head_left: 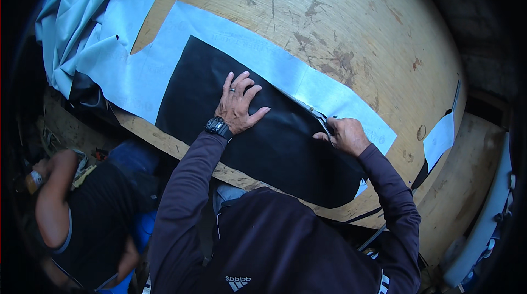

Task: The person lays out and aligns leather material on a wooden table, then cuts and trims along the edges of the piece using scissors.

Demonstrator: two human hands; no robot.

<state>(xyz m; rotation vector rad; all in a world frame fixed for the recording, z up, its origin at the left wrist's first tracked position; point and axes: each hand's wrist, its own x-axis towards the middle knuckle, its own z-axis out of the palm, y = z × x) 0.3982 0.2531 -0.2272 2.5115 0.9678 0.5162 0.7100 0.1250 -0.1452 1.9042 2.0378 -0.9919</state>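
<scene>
A black sheet of leather-like material lies on top of a larger pale blue-white sheet on the wooden table. My left hand rests on the black sheet with its fingers spread, a ring and a dark wristwatch on it. My right hand grips a pair of scissors by the handles. Their blades point up and left along the far edge of the black sheet, over the pale material. How far the blades are apart is hard to make out.
Bunched pale blue material is heaped at the table's far left. A scrap of pale material lies by the right edge. Another person is close by at the lower left. The wooden tabletop is scuffed and stained.
</scene>
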